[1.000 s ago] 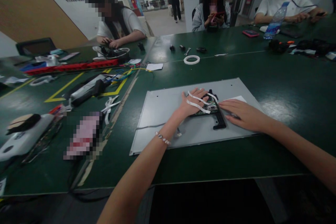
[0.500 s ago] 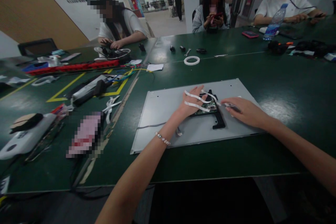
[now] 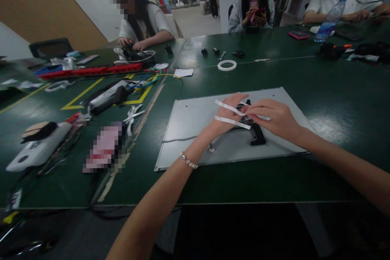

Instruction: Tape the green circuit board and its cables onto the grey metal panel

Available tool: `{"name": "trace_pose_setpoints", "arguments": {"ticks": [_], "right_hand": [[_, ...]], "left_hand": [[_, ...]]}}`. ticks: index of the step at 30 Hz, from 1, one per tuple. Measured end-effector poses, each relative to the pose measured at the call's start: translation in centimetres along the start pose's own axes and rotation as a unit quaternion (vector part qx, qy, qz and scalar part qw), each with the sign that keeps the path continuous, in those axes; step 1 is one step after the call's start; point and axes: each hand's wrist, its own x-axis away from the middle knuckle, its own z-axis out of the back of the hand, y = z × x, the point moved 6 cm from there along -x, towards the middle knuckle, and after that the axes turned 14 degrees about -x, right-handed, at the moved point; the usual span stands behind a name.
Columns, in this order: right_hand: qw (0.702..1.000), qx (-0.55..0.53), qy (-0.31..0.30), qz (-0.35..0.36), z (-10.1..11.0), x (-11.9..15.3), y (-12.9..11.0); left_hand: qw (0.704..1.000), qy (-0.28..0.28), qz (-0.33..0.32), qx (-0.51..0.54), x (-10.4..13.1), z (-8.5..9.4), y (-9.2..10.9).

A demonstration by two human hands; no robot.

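Observation:
White paper-like strips (image 3: 233, 122) lie across the back of my left hand (image 3: 227, 113), which is over a black-framed device (image 3: 258, 135) on a pale grey board (image 3: 189, 120). My left fingertips are partly hidden behind my right hand. Fingers pinched, my right hand (image 3: 271, 118) is at the end of the upper strip (image 3: 228, 107), just right of my left hand and above the device. A thin grey cable (image 3: 178, 139) runs over the board's left part to my left wrist.
A white tape ring (image 3: 227, 65), small black parts (image 3: 216, 50) and a wrench (image 3: 223, 55) lie behind the board. Tools, cables and a white case (image 3: 39, 148) are at the left. A bottle (image 3: 330, 22) stands at the back right. Three people sit across the table.
My right hand has moved left, from the board's right side to the strips beside my left hand. The metal tool seen in it before no longer shows clearly. The view has shifted slightly.

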Motion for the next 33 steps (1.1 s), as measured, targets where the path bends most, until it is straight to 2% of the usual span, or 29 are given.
{"name": "trace_pose_setpoints", "arguments": {"ticks": [7,11,14,17,20,25,29,33], "right_hand": [[1.000,0.013,0.021,-0.008,1.3,1.5,0.3],[0.996,-0.011,-0.032,-0.077,1.9,1.8,1.3],[0.984,-0.067,-0.052,-0.158,2.5,2.1,2.6],[0.968,-0.125,-0.018,-0.217,3.2,2.3,3.8],[0.947,-0.210,-0.006,-0.242,3.1,2.3,4.2],[0.915,-0.279,-0.021,-0.292,2.4,2.5,4.2],[0.900,-0.291,-0.026,-0.323,2.4,2.9,4.7],[0.895,-0.292,-0.020,-0.337,3.0,3.2,5.5]], "left_hand": [[1.000,-0.005,0.016,0.005,0.2,0.2,0.3],[0.993,-0.015,0.082,0.084,0.0,1.5,-1.0],[0.968,-0.015,0.161,0.190,0.0,2.9,-2.1],[0.933,-0.074,0.201,0.290,0.2,3.3,-1.9],[0.927,-0.118,0.174,0.310,0.3,3.4,-0.6],[0.937,-0.141,0.119,0.297,0.5,2.8,0.6],[0.924,-0.162,0.124,0.322,0.6,2.3,0.7],[0.913,-0.155,0.138,0.352,0.6,2.7,0.7]]}}
